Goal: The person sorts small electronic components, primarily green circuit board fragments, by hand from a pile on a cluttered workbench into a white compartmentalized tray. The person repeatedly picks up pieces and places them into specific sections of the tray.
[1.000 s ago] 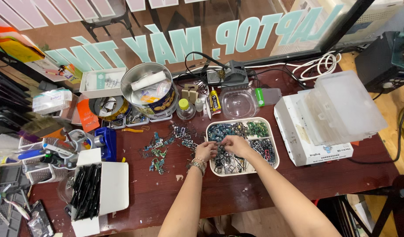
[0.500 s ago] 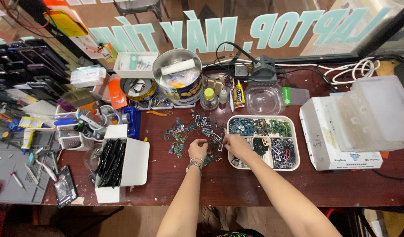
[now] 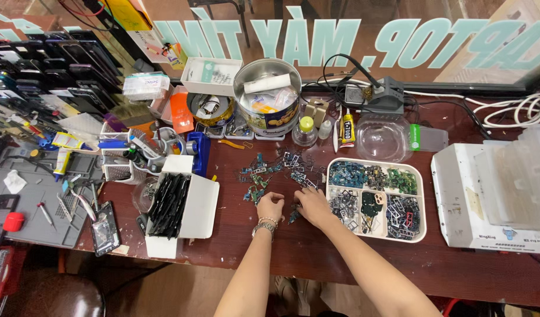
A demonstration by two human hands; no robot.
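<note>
Both my hands rest on the dark red table (image 3: 317, 246), side by side at the near edge of a scatter of small metal and circuit parts (image 3: 276, 167). My left hand (image 3: 271, 205), with a beaded bracelet on its wrist, has its fingers curled down onto the parts; whether it grips one is hidden. My right hand (image 3: 312, 206) lies flat, fingers spread over loose parts just left of a white compartment tray (image 3: 423, 202). That tray holds sorted blue, green and grey parts.
An open white box of black strips (image 3: 173, 205) sits to the left. A round tin (image 3: 268, 103), glue bottles (image 3: 347, 129) and a clear bowl (image 3: 381, 138) stand at the back, with a white machine (image 3: 481, 205) to the right and a grey mat with tools (image 3: 41, 199) far left.
Both hands have moved left, off the compartment tray and onto the loose parts on the table. The view has shifted along with them.
</note>
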